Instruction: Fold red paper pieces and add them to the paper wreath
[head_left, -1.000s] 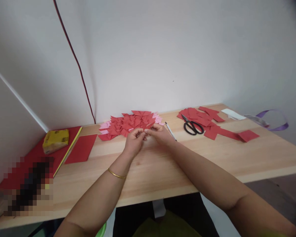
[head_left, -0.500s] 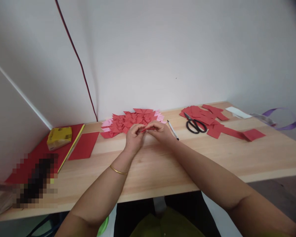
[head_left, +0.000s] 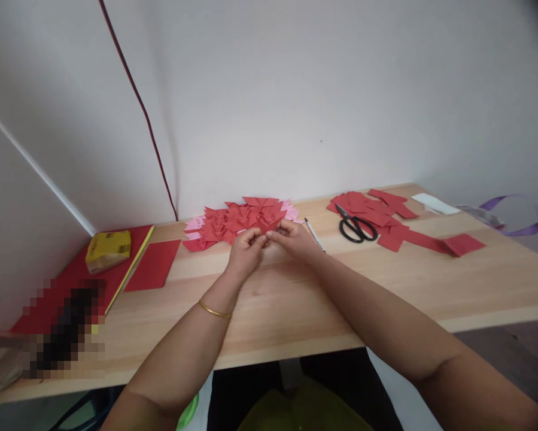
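Observation:
My left hand [head_left: 245, 251] and my right hand [head_left: 294, 240] meet above the middle of the table, both closed, thumbs side by side. Between their fingertips they pinch a small red paper piece [head_left: 269, 227], whose upper part shows against the heap behind it. That heap of folded red paper pieces [head_left: 224, 220], with pink ones at its two ends, lies just beyond my hands. A white marker [head_left: 314, 233] rests right of my right hand.
Black-handled scissors [head_left: 357, 228] lie on flat red paper pieces [head_left: 362, 205] at the right. A white strip [head_left: 434, 204] is farther right. On the left are a red sheet [head_left: 154, 265] and a yellow packet [head_left: 109, 250] on larger red paper. The wooden table [head_left: 291, 323] meets the wall behind.
The fingertips have shifted and the thumbs have come together. The held red piece now shows more of its face above the fingers.

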